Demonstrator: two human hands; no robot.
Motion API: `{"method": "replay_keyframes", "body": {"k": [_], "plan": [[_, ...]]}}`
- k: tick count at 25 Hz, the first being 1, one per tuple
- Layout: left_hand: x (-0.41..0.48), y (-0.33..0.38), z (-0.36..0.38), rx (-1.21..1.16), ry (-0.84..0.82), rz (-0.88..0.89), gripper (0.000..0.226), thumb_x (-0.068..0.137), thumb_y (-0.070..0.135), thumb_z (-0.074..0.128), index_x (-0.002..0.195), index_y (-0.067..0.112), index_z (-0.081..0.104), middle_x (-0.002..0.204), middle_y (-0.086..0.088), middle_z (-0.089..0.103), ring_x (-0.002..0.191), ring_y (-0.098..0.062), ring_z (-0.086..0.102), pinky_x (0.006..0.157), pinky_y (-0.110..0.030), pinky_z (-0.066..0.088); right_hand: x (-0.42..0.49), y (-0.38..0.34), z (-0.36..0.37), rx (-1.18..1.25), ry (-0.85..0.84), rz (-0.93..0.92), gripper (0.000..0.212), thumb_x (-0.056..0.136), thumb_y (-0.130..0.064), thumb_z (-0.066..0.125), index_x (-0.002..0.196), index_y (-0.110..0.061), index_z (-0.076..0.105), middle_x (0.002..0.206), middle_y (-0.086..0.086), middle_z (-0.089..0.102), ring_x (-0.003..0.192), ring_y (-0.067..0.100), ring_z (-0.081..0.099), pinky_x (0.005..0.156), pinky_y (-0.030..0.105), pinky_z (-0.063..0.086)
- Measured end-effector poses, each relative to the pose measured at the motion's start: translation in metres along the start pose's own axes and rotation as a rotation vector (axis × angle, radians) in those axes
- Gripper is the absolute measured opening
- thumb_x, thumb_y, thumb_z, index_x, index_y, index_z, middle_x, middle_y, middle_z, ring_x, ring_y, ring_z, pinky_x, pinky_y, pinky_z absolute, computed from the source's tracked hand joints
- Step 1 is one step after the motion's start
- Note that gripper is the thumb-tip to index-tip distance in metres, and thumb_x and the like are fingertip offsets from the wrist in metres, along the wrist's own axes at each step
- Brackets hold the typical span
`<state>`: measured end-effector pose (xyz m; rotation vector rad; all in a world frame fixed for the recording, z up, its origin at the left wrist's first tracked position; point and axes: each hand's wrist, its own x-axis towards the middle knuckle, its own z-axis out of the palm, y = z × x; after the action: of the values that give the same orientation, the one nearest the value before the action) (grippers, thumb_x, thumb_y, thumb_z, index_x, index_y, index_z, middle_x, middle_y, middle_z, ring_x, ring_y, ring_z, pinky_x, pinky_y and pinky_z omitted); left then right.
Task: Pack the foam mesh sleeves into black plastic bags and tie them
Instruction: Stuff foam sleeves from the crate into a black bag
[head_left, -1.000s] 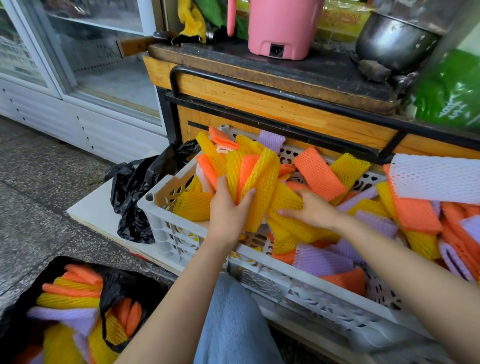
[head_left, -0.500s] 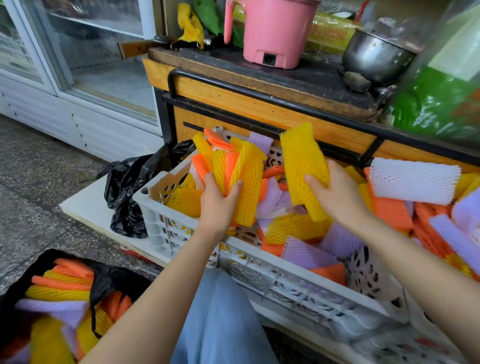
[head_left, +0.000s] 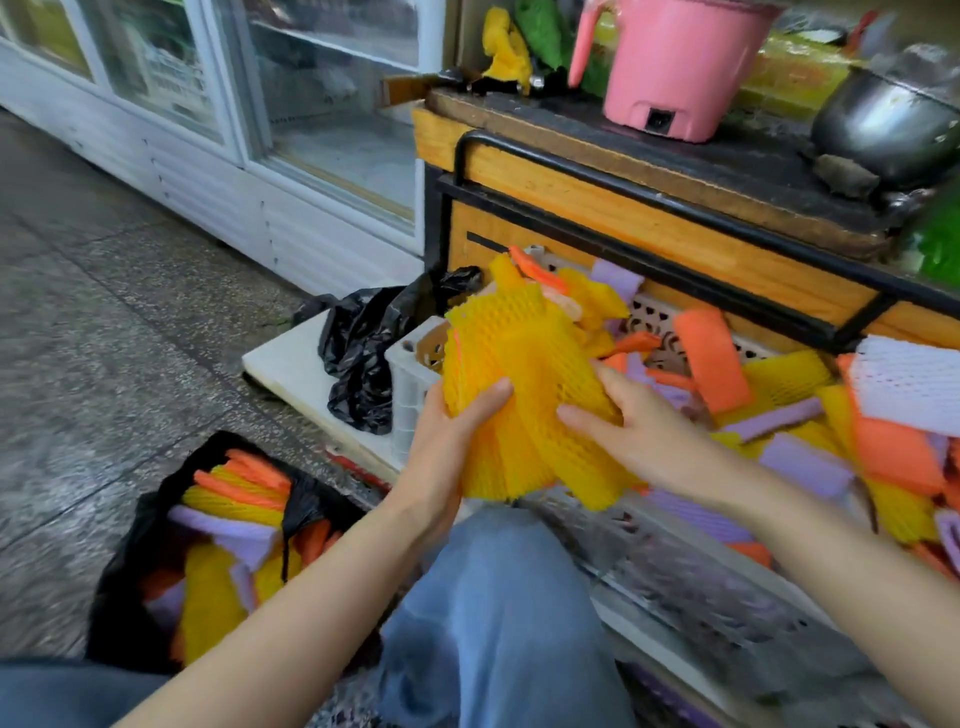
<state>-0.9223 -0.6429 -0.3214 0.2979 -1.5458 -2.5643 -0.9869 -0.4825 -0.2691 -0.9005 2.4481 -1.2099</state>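
A bunch of yellow foam sleeves (head_left: 524, 384) is held up over the near left corner of a white crate (head_left: 410, 374). The left hand (head_left: 447, 447) and the right hand (head_left: 639, 431) both clasp the bunch, fingers curled round it. More loose sleeves (head_left: 711, 358) fill the crate. An open black bag (head_left: 119, 613), part filled with sleeves, sits on the floor (head_left: 104, 312) at lower left.

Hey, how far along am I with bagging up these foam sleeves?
Partly done. The black bag on the floor already holds orange, yellow and purple sleeves, but it is open, not tied. In hand: your left hand and right hand grip a bunch of yellow sleeves over the white crate. Left: many loose sleeves lie in the crate, and a second black bag sits crumpled beside it.
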Motion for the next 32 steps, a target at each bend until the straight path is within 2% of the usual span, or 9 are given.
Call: {"method": "replay_keyframes", "body": {"k": [3,6,8,13,16,21,25,28,32], "plan": [[-0.009,0.007,-0.044,0.051,0.21,0.033,0.065,0.069,0.037,0.074,0.127,0.019,0.05,0.118,-0.004,0.066,0.101,-0.019,0.066,0.085,-0.041,0.055,0.021,-0.014,0.025,-0.039,0.022,-0.05,0.026,0.087,-0.019,0.063,0.111,-0.024,0.056,0.112,0.005,0.063,0.104,0.016,0.06,0.096,0.039,0.045],[-0.019,0.009,-0.09,0.224,0.357,0.106,0.05,0.078,0.033,0.069,0.122,0.022,0.049,0.111,0.003,0.064,0.095,-0.008,0.064,0.079,-0.022,0.053,0.051,-0.027,0.054,0.174,0.1,-0.064,0.015,0.089,-0.019,0.06,0.097,-0.031,0.058,0.108,-0.001,0.065,0.094,-0.002,0.061,0.087,0.026,0.048],[-0.024,0.006,-0.114,0.271,0.44,0.096,0.045,0.083,0.025,0.067,0.122,0.016,0.047,0.109,0.002,0.063,0.09,-0.001,0.06,0.067,-0.008,0.048,0.067,-0.036,0.084,0.244,0.022,-0.029,0.011,0.093,-0.025,0.055,0.1,-0.032,0.058,0.12,0.002,0.061,0.111,0.004,0.055,0.094,0.021,0.045],[-0.036,0.01,-0.16,0.064,0.416,0.027,0.048,0.08,0.033,0.059,0.122,0.015,0.045,0.112,0.004,0.062,0.103,-0.01,0.06,0.071,-0.015,0.05,0.092,-0.041,0.189,-0.046,-0.175,0.158,0.048,0.098,-0.036,0.04,0.138,-0.009,0.03,0.138,0.009,0.036,0.129,0.022,0.036,0.106,0.037,0.033],[-0.037,0.013,-0.194,0.251,0.478,-0.013,0.063,0.075,0.024,0.074,0.124,0.012,0.038,0.112,0.003,0.058,0.103,-0.01,0.057,0.08,-0.022,0.047,0.101,-0.046,0.233,0.038,-0.315,0.197,0.06,0.097,-0.037,0.043,0.146,-0.014,0.017,0.145,0.005,0.034,0.132,0.02,0.036,0.108,0.039,0.033],[-0.038,0.013,-0.255,0.6,0.702,-0.023,0.057,0.073,0.026,0.08,0.114,0.014,0.042,0.104,0.001,0.056,0.098,-0.016,0.054,0.083,-0.028,0.041,0.108,-0.03,0.273,0.31,-0.4,0.183,0.05,0.096,-0.013,0.051,0.141,-0.017,0.029,0.127,-0.002,0.049,0.111,0.007,0.052,0.089,0.016,0.046],[-0.034,0.017,-0.287,0.673,0.775,0.015,0.053,0.075,0.027,0.078,0.11,0.019,0.039,0.098,0.005,0.052,0.094,-0.014,0.052,0.076,-0.024,0.037,0.102,0.011,0.314,0.025,-0.259,0.295,0.052,0.092,-0.008,0.057,0.137,-0.003,0.032,0.123,0.01,0.05,0.104,0.01,0.049,0.083,0.011,0.036],[-0.029,0.012,-0.305,0.684,0.802,-0.003,0.053,0.075,0.027,0.078,0.111,0.017,0.041,0.097,0.006,0.051,0.094,-0.014,0.051,0.074,-0.023,0.035,0.083,0.044,0.353,-0.137,-0.394,0.349,0.055,0.088,-0.017,0.063,0.133,-0.003,0.035,0.129,0.015,0.049,0.118,0.024,0.049,0.094,0.025,0.035],[-0.025,0.007,-0.317,0.62,0.818,-0.059,0.053,0.074,0.03,0.078,0.11,0.018,0.041,0.107,0.0,0.054,0.104,-0.019,0.054,0.09,-0.034,0.044,0.064,0.061,0.374,-0.564,-0.585,0.181,0.052,0.091,-0.022,0.055,0.136,-0.011,0.032,0.128,0.011,0.051,0.117,0.029,0.051,0.089,0.035,0.041]]}}
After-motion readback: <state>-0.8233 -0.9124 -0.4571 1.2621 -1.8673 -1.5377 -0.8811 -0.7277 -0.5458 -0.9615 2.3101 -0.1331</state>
